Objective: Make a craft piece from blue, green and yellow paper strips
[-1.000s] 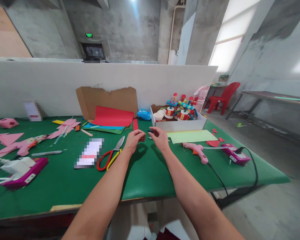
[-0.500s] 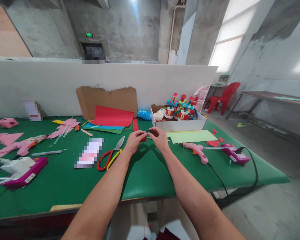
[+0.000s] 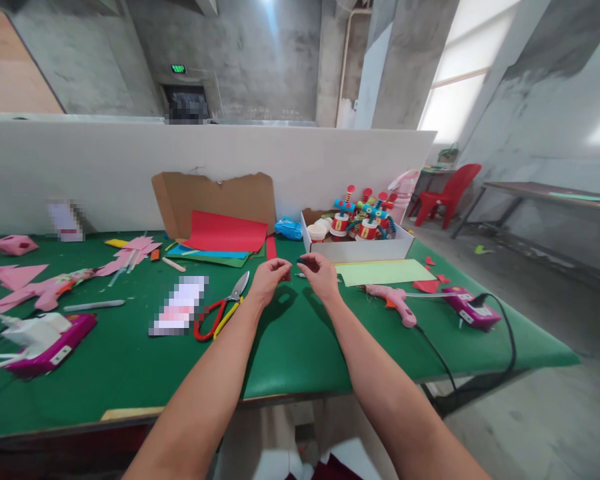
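- Right hand up off the table, thumb and forefinger nipped onto a small dark piece. It's too tiny to identify, but it sits right at the fingertips, in the air between the two hands.
- Left hand just beside it, fingers curled in, tips almost meeting the right's. I can't tell whether it pinches anything of its own.
- Below both hands is bare green table, with their shadows falling on it.
- To the left lie the scissors, blades pointing away towards the back of the table. To the right are a pale green sheet and a pink glue gun, its cord trailing off the front edge.
- Behind the hands stands a white box with colourful craft figures inside.
- The risk, as I judge it, is that the grip is only a fingertip nip on a very small thing. A slip would drop it onto the table, where a dark speck could roll among the clutter or off the edge.
- Second worry: a forearm swinging right could snag that cord and drag the glue gun.
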`<state>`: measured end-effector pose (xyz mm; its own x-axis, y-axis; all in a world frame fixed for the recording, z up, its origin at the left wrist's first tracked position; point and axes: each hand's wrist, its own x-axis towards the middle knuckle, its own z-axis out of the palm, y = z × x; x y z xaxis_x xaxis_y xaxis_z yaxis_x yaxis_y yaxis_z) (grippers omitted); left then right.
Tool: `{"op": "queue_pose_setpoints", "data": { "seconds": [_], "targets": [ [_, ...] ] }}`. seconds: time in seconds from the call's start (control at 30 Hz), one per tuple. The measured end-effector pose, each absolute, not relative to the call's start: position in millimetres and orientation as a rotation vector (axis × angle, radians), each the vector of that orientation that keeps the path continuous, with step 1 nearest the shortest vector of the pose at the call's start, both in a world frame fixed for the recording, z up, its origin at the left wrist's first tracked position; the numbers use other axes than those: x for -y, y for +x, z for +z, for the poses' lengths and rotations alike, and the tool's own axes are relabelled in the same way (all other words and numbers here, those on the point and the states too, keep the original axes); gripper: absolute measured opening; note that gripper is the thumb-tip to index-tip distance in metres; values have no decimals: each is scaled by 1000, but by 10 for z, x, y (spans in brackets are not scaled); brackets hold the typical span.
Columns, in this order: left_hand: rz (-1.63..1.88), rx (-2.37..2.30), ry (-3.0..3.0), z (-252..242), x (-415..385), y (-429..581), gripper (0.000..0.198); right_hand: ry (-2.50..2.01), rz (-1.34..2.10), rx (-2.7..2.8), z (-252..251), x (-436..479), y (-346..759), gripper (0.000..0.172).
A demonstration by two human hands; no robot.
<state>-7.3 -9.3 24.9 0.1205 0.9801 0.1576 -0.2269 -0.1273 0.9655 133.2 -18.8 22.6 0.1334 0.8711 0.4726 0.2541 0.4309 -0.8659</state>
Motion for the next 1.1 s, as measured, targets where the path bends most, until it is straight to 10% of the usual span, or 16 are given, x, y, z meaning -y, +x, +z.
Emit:
{"op": "queue_pose_setpoints", "data": {
  "seconds": [1.1],
  "targets": [
    [1445, -1081, 1617, 219, 79, -67, 17, -1069, 528, 1483, 242, 228, 1300, 17]
  ]
}}
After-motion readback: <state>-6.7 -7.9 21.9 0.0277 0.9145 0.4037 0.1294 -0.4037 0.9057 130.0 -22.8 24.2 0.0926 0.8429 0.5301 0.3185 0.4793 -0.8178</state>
